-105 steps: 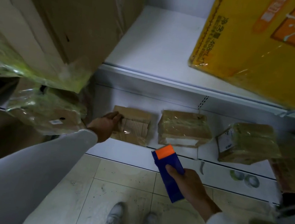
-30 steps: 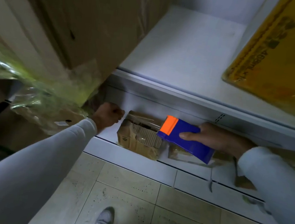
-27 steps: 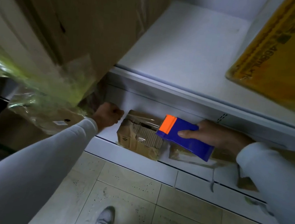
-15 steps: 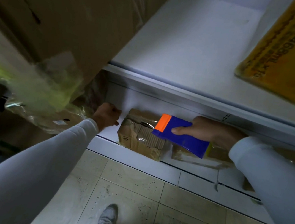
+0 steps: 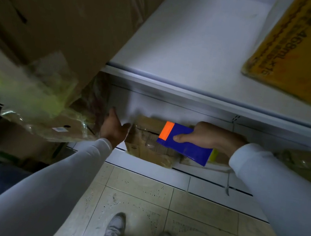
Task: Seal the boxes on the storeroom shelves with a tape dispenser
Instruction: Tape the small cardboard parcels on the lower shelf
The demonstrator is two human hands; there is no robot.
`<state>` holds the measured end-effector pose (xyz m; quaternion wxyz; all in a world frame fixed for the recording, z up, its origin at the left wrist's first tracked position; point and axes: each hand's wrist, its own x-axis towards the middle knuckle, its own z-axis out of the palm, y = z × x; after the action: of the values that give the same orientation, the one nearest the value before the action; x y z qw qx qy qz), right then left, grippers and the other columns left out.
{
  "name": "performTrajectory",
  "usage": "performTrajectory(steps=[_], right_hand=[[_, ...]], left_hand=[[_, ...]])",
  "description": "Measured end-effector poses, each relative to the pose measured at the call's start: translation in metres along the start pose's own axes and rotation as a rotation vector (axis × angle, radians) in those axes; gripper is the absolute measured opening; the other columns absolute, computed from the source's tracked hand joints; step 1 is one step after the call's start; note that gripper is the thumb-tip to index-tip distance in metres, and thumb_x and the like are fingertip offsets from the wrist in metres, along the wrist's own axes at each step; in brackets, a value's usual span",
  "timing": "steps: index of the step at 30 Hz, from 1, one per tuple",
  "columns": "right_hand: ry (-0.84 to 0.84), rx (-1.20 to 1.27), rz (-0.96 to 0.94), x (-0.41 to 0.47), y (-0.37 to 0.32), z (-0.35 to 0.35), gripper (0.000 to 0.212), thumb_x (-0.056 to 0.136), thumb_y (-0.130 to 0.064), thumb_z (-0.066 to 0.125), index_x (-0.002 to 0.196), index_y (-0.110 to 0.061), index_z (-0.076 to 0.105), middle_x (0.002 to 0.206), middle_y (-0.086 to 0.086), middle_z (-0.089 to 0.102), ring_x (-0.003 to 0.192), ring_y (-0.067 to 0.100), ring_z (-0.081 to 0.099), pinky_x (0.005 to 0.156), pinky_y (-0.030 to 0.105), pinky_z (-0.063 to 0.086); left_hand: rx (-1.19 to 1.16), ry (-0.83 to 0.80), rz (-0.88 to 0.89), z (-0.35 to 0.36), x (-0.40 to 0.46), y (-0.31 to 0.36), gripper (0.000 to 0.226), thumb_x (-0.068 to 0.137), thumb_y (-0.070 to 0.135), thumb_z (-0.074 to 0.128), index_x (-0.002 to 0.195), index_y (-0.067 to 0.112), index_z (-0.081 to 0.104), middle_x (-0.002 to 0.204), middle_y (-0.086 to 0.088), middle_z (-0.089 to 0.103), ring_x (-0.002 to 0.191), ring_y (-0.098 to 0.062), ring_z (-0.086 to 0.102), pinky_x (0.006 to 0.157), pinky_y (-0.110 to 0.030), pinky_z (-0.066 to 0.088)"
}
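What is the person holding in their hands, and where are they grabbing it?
The right hand grips the blue tape dispenser around its middle. The left hand is open and holds nothing.

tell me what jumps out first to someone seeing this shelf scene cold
The bright blue tape dispenser with an orange end stands out most, held in the right hand over a small taped brown cardboard box on the low white shelf. The left hand is open beside that box's left end. A big yellow printed carton sits on the shelf above, at upper right.
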<state>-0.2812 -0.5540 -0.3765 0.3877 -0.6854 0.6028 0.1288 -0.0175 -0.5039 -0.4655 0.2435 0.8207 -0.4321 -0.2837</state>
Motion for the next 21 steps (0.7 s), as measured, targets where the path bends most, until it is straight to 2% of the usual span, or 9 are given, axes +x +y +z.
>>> performTrajectory(steps=[3,7,9,11,13,15,17,19,21], right_hand=[[0.001,0.007,0.002,0.0,0.001,0.003,0.053,0.073,-0.07,0.07,0.076,-0.017,0.063,0.069,0.002,0.065,0.061,0.015,0.062,0.053,0.022,0.04],[0.001,0.02,0.002,-0.002,0.0,0.005,0.052,0.074,-0.069,0.071,0.077,-0.017,0.063,0.071,0.002,0.065,0.062,0.015,0.063,0.053,0.022,0.041],[-0.01,0.031,0.0,-0.004,0.0,0.006,0.051,0.074,-0.068,0.071,0.078,-0.017,0.063,0.07,0.002,0.065,0.061,0.015,0.063,0.052,0.022,0.041],[-0.013,0.031,0.004,-0.005,-0.001,0.007,0.05,0.075,-0.067,0.071,0.076,-0.018,0.062,0.068,0.001,0.064,0.059,0.013,0.061,0.05,0.021,0.039],[-0.009,0.017,0.007,-0.007,-0.002,0.008,0.05,0.076,-0.067,0.071,0.074,-0.017,0.061,0.066,0.0,0.062,0.057,0.013,0.06,0.049,0.021,0.038],[-0.014,0.018,0.003,-0.009,-0.003,0.01,0.05,0.077,-0.066,0.07,0.076,-0.017,0.062,0.068,0.002,0.063,0.06,0.015,0.061,0.051,0.022,0.04],[-0.027,0.049,-0.004,-0.012,-0.002,0.013,0.053,0.078,-0.065,0.069,0.087,-0.014,0.065,0.078,0.006,0.068,0.07,0.02,0.067,0.06,0.024,0.045],[-0.032,0.081,-0.013,-0.016,-0.002,0.015,0.056,0.078,-0.064,0.07,0.097,-0.012,0.068,0.088,0.01,0.072,0.08,0.025,0.071,0.066,0.027,0.048],[-0.023,0.084,-0.028,-0.02,-0.004,0.019,0.056,0.078,-0.064,0.07,0.101,-0.013,0.069,0.092,0.01,0.073,0.082,0.024,0.071,0.066,0.026,0.047]], left_hand=[[-0.011,0.159,0.146,0.007,-0.009,0.007,0.044,0.091,0.012,0.059,0.132,0.011,0.046,0.134,-0.012,0.047,0.113,-0.034,0.056,0.096,-0.04,0.045],[-0.001,0.133,0.187,0.01,-0.018,0.01,0.028,0.094,0.014,0.055,0.121,0.011,0.058,0.127,-0.01,0.052,0.108,-0.029,0.057,0.091,-0.028,0.043],[0.055,0.138,0.313,0.01,-0.022,0.005,0.023,0.095,0.016,0.053,0.115,0.011,0.062,0.123,-0.01,0.054,0.107,-0.028,0.056,0.091,-0.03,0.046],[0.081,0.071,0.479,0.013,-0.026,0.003,0.023,0.097,0.019,0.05,0.114,0.012,0.063,0.119,-0.008,0.055,0.103,-0.026,0.055,0.089,-0.035,0.049],[0.129,-0.022,0.566,0.021,-0.026,0.004,0.03,0.099,0.028,0.045,0.123,0.015,0.058,0.124,-0.008,0.054,0.107,-0.025,0.053,0.091,-0.035,0.048],[0.181,-0.061,0.533,0.029,-0.023,0.006,0.037,0.101,0.033,0.041,0.131,0.017,0.053,0.134,-0.009,0.051,0.117,-0.027,0.051,0.098,-0.039,0.045],[0.213,-0.067,0.49,0.034,-0.023,0.004,0.041,0.101,0.032,0.039,0.136,0.014,0.049,0.142,-0.011,0.045,0.126,-0.029,0.045,0.104,-0.042,0.041],[0.254,-0.079,0.525,0.032,-0.026,-0.005,0.043,0.102,0.028,0.04,0.142,0.012,0.044,0.148,-0.012,0.039,0.133,-0.03,0.039,0.108,-0.044,0.038],[0.293,-0.103,0.595,0.026,-0.029,-0.017,0.044,0.102,0.025,0.04,0.144,0.014,0.042,0.151,-0.011,0.036,0.136,-0.031,0.037,0.109,-0.045,0.037]])
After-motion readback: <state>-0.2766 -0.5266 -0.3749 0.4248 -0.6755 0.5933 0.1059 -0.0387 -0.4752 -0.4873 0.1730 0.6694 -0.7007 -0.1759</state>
